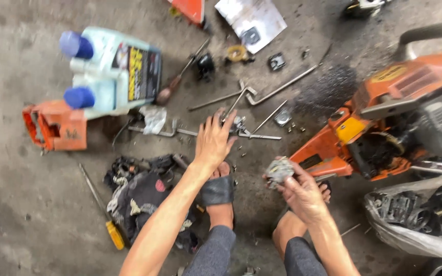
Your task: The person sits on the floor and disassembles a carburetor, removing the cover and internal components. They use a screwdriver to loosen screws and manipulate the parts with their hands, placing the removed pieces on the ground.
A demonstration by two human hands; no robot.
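My left hand [213, 140] stretches out over the concrete floor, fingers spread, tips touching a small metal tool [237, 124] among loose bolts. It holds nothing. My right hand [302, 193] grips a small grey metal engine part [278, 170], held above my right foot. An orange chainsaw body [384, 122], partly taken apart, lies just right of that hand. My feet in dark sandals rest under both hands.
Two white oil bottles with blue caps [111, 71] lie at upper left beside an orange cover [56, 126]. Metal rods and wrenches [262, 94], a yellow-handled screwdriver [109, 225], a dirty rag [144, 197], a paper sheet [251, 20] and a plastic bag of parts [420, 214] surround me.
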